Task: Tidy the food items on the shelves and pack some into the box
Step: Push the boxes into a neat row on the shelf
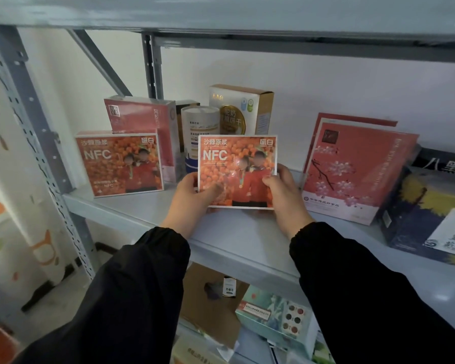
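Gripping the flat orange printed cardboard carton (237, 164) by its lower corners: left hand (192, 195), right hand (281, 190), one per side. Upright, wide face outward, mid-length near the grey metal shelf (142, 214) front edge. Matching orange carton (120, 162) off leftward, nearer the left hand.

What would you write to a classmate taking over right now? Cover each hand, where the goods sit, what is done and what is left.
Left hand grips the lower left edge of the held NFC box; right hand grips its right edge.
The box is upright, mid shelf; a matching NFC box stands at the left, a red box, a tin and a white box behind.
A blossom box and a dark blue box are on the right.
Done: matching box stands shelved.
Left: set down the held box; no packing seen.
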The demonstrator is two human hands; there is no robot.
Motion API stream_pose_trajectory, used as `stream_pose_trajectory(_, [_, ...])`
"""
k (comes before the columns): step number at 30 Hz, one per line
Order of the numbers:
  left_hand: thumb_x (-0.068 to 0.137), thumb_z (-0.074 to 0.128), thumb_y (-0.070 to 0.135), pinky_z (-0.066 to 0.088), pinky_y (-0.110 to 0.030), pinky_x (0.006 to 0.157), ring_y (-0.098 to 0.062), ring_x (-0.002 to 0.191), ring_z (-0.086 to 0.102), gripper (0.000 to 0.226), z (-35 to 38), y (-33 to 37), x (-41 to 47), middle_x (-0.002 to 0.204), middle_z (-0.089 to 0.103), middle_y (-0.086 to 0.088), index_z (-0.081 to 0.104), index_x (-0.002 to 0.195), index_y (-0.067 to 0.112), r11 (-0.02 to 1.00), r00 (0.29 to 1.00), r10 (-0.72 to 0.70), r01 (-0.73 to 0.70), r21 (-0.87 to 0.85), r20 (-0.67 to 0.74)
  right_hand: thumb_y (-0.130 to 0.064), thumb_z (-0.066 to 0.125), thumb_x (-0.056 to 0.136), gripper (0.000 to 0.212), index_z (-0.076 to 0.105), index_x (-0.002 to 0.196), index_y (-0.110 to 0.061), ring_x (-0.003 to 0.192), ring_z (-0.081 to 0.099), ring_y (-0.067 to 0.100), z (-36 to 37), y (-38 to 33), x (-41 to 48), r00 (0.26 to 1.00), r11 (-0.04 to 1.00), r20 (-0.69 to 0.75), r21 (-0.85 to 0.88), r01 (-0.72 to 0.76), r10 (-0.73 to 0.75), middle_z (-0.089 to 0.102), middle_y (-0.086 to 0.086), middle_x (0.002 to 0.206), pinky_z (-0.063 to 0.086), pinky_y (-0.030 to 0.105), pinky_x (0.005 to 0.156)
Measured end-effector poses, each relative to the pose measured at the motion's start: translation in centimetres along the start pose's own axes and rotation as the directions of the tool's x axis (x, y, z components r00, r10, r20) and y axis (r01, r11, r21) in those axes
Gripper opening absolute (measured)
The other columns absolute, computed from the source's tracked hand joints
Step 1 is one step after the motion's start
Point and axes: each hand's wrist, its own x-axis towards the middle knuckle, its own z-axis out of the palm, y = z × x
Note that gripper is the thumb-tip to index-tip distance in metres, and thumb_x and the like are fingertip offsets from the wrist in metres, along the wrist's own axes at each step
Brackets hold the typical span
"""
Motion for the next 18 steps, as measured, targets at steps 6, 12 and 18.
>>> stream_pose_trajectory(6, [0.094, 0.072, 0.039, 0.060, -0.050, 0.093, -0.021, 0.115, 0.070, 0.041, -0.6, -0.8, 0.5, 0.123, 0.071, 0.007, 0.056, 0.131, 0.033, 0.999, 0.999, 0.017, -0.016, -0.050, 0.032, -0.036, 0.049, 0.106, 0.026, 0.066, 0.117, -0.019, 0.073, 0.071, 0.017, 0.7, -1.1, -0.1, 0.981, 0.904, 0.160, 0.395, -0.162, 0.106, 0.077, 0.001, 0.094, 0.051, 0.027, 0.044])
stream_pose_trajectory(12, [0.069, 0.089, 0.062, 0.057, -0.055, 0.098, -0.026, 0.124, 0.067, 0.097, -0.8, -0.3, 0.1, 0.139, 0.066, 0.000, 0.045, 0.147, 0.026, 0.994, 0.972, 0.048, -0.025, -0.103, 0.230, -0.042, 0.053, 0.096, 0.054, 0.059, 0.138, -0.009, 0.111, 0.072, 0.029, 1.0, -1.1, -1.0, 0.891, 0.865, 0.442, 0.401, -0.302, 0.107, 0.070, 0.016, 0.131, 0.064, 0.037, 0.078])
stream_pose_trajectory(18, [0.082, 0.082, 0.041, 0.061, -0.049, 0.092, -0.021, 0.119, 0.070, 0.070, -0.6, -0.3, 0.1, 0.143, 0.060, 0.003, 0.049, 0.143, 0.034, 0.996, 0.943, 0.061, -0.037, -0.079, 0.327, -0.053, 0.073, 0.090, 0.087, 0.038, 0.159, -0.013, 0.144, 0.047, 0.036, 1.1, -0.9, -1.1, 0.824, 0.950, 0.566, 0.256, -0.180, 0.003, 0.050, 0.018, 0.155, 0.048, 0.053, 0.111])
